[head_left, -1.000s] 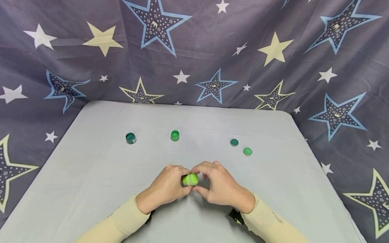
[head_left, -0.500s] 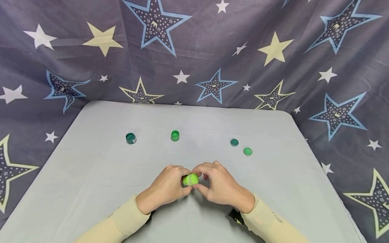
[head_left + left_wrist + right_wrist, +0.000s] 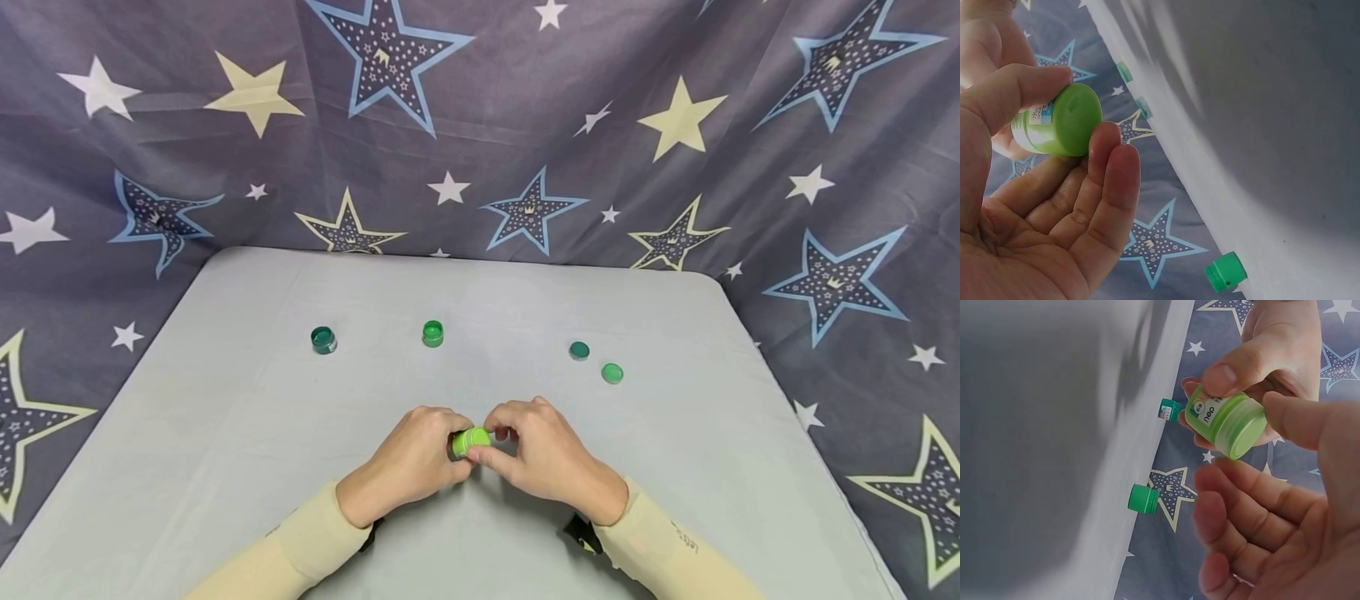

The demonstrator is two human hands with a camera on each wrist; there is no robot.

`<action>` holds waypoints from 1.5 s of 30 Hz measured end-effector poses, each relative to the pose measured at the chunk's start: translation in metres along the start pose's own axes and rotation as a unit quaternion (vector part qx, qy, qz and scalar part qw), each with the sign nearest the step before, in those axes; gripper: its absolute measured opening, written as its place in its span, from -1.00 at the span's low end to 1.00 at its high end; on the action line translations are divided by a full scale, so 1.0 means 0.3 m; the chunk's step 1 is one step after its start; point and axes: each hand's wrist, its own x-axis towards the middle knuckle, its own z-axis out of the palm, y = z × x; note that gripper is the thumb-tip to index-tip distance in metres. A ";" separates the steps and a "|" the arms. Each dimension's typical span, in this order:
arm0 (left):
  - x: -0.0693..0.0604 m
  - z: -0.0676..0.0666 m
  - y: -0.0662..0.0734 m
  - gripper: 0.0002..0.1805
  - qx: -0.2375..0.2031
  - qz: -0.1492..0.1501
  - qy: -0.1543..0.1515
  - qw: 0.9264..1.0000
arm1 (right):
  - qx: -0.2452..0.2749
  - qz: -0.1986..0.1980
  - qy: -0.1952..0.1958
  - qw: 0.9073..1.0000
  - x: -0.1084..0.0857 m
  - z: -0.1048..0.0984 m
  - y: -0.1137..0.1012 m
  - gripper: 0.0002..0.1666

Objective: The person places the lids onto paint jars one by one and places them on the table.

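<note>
A small lime-green paint jar [image 3: 469, 441] lies tilted between the two hands near the front of the table. My left hand [image 3: 415, 450] grips its body, with the thumb on the label side in the right wrist view. The jar's lid [image 3: 1245, 430] faces right, and the right hand [image 3: 546, 454] pinches its rim between thumb and fingertips. The lid sits on the jar, so the contents are hidden. From the left wrist view, the smooth green base of the jar [image 3: 1079, 120] shows between the left thumb and fingers.
Farther back on the grey-white table [image 3: 510, 308] stand an open dark green jar [image 3: 323, 340] and an open mid-green jar [image 3: 432, 333]. Two loose lids, one dark green [image 3: 579, 351] and one light green [image 3: 612, 373], lie to the right. A starry cloth [image 3: 480, 125] hangs behind.
My right thumb has shifted left onto the near side of the lid, and the right fingers have moved slightly right along its far side. The left hand keeps its hold on the jar.
</note>
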 end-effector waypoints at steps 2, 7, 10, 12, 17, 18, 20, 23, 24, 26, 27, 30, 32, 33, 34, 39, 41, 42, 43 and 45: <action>0.000 -0.001 0.000 -0.82 0.000 0.000 -0.001 1.000 | -0.004 0.001 0.004 1.000 0.000 0.002 0.002 -0.73; -0.001 -0.002 0.000 -0.83 0.003 0.000 0.000 1.000 | -0.006 0.004 0.013 1.000 -0.001 0.004 0.005 -0.69; -0.001 -0.003 -0.001 -0.81 0.007 0.000 0.003 1.000 | -0.001 0.006 0.017 1.000 -0.001 0.003 0.004 -0.63; -0.001 -0.004 -0.001 -0.80 0.009 0.001 0.005 1.000 | 0.004 0.002 0.017 1.000 -0.001 0.000 0.002 -0.60; 0.000 -0.006 0.000 -0.79 0.009 0.003 0.006 1.000 | 0.020 -0.017 0.006 1.000 -0.004 -0.009 -0.002 -0.56; 0.000 -0.006 0.000 -0.79 0.007 0.003 0.006 1.000 | 0.023 -0.020 0.003 1.000 -0.004 -0.010 -0.003 -0.57; 0.001 -0.006 0.000 -0.80 0.005 0.004 0.006 1.000 | 0.026 -0.024 -0.004 0.999 -0.005 -0.012 -0.004 -0.56; 0.001 -0.007 -0.001 -0.81 0.001 0.004 0.006 1.000 | 0.027 -0.028 -0.009 0.999 -0.007 -0.012 -0.004 -0.55; 0.001 -0.006 -0.001 -0.81 -0.001 0.005 0.006 1.000 | 0.028 -0.028 -0.010 0.999 -0.008 -0.012 -0.005 -0.55; 0.000 -0.006 -0.002 -0.82 -0.001 0.005 0.006 1.000 | 0.028 -0.029 -0.010 0.999 -0.008 -0.010 -0.004 -0.56; 0.000 -0.005 -0.002 -0.82 -0.001 0.005 0.006 1.000 | 0.028 -0.029 -0.009 0.999 -0.008 -0.010 -0.003 -0.56; 0.000 -0.005 -0.001 -0.81 0.001 0.005 0.007 1.000 | 0.027 -0.032 -0.005 0.999 -0.007 -0.008 -0.001 -0.60; -0.001 -0.005 -0.001 -0.81 0.003 0.005 0.008 1.000 | 0.024 -0.034 -0.001 0.999 -0.007 -0.006 0.001 -0.64; -0.001 -0.005 -0.001 -0.81 0.004 0.005 0.008 1.000 | 0.022 -0.035 0.000 0.999 -0.007 -0.005 0.002 -0.65; 0.000 -0.005 0.000 -0.81 0.005 0.005 0.008 1.000 | 0.021 -0.035 0.001 0.999 -0.006 -0.004 0.002 -0.67; 0.000 -0.005 0.000 -0.81 0.012 0.005 0.010 1.000 | 0.015 -0.029 0.002 0.999 -0.005 -0.001 0.003 -0.71; -0.001 -0.005 0.000 -0.81 0.014 0.004 0.011 1.000 | 0.010 -0.027 0.003 1.000 -0.005 0.000 0.003 -0.73; -0.001 -0.005 0.000 -0.81 0.015 0.003 0.011 1.000 | 0.008 -0.025 0.004 1.000 -0.005 0.000 0.002 -0.74; -0.001 -0.005 -0.001 -0.81 0.015 0.002 0.011 1.000 | 0.006 -0.024 0.005 1.000 -0.004 0.000 0.001 -0.74; -0.002 -0.005 -0.001 -0.81 0.015 0.002 0.011 1.000 | 0.003 -0.020 0.007 1.000 -0.004 0.001 0.000 -0.75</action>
